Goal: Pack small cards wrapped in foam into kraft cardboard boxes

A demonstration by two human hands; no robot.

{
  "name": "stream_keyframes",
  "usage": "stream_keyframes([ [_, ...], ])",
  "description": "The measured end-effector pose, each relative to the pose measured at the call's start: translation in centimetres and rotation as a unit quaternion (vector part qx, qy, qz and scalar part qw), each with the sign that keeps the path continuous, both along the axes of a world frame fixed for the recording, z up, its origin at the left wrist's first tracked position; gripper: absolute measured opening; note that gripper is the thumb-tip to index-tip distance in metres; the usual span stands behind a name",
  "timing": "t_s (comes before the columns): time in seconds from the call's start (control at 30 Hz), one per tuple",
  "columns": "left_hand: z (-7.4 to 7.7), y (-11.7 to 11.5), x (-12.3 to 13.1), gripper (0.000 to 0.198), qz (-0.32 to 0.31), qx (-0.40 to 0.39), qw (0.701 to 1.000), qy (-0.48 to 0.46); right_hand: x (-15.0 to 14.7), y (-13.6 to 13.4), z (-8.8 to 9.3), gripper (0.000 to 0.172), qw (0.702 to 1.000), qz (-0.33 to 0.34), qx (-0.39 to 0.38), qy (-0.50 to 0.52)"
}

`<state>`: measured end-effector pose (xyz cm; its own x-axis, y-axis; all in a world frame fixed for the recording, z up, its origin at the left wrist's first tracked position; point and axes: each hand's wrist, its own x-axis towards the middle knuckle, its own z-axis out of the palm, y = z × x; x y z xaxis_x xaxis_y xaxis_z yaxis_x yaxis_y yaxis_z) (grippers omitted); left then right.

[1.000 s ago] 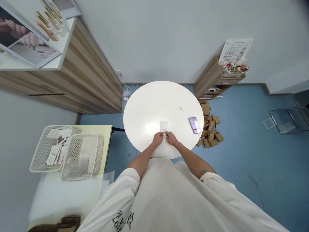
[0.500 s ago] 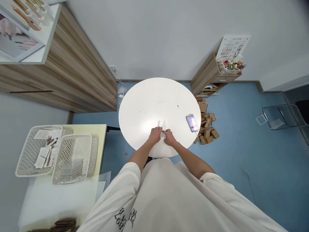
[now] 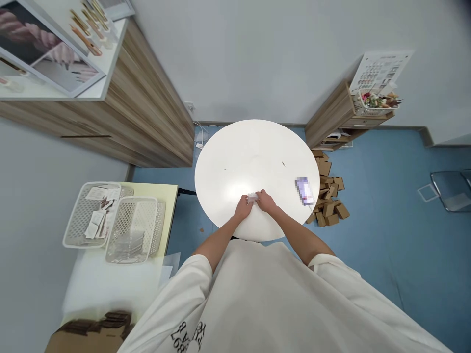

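Observation:
Between my two hands is a small translucent white piece (image 3: pixel 252 197), held above the front part of the round white table (image 3: pixel 253 142). It looks like thin clear plastic, but its exact kind is too small to tell. My left hand (image 3: pixel 243 208) grips its left end with the fingers closed. At its right end, the fingers of my right hand (image 3: pixel 265 200) are closed on it too. Over to the right on the table lies a phone (image 3: pixel 304 191), blurred out, with a cable at its lower end.
Left stands a pale yellow table (image 3: pixel 170 196) with white plastic baskets (image 3: pixel 156 215) holding papers and clear sheets. Small brown cardboard boxes (image 3: pixel 329 191) are heaped on the floor at the right. A wooden cabinet (image 3: pixel 154 98) and a small wooden shelf unit (image 3: pixel 331 110) stand by the wall.
The clear piece lay flatter and longer on the table under my fingers; now it is gathered compactly between both hands. The view has turned slightly to the left.

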<state>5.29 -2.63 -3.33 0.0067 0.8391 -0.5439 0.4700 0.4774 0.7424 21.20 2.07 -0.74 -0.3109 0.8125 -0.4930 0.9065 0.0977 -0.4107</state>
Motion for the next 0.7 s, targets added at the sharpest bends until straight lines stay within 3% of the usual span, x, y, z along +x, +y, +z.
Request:
stream_keyframes([
  [0.1, -0.3, -0.8, 0.3, 0.063, 0.015, 0.028, 0.999, -0.006, -0.6, 0.5, -0.7, 0.041, 0.998, -0.06, 0.02, 0.018],
  [0.23, -0.5, -1.6, 0.2, 0.065, -0.087, 0.065, 0.994, 0.022, -0.6, -0.5, -1.8, 0.039, 0.995, -0.088, 0.038, 0.036],
  [0.33, -0.7, -1.6, 0.1, 0.067, -0.119, 0.043, 0.991, 0.052, -0.3, -1.8, -2.3, 0.035, 0.994, -0.098, 0.046, 0.025],
  [0.57, -1.1, -0.8, -0.3, 0.064, -0.095, 0.023, 0.995, 0.025, -2.0, -3.6, -2.5, 0.047, 0.976, -0.212, -0.003, 0.052],
  [0.7, -0.7, -0.5, -3.5, 0.067, -0.09, 0.031, 0.995, 0.031, -5.0, -3.3, -2.3, 0.048, 0.975, -0.21, -0.006, 0.07],
])
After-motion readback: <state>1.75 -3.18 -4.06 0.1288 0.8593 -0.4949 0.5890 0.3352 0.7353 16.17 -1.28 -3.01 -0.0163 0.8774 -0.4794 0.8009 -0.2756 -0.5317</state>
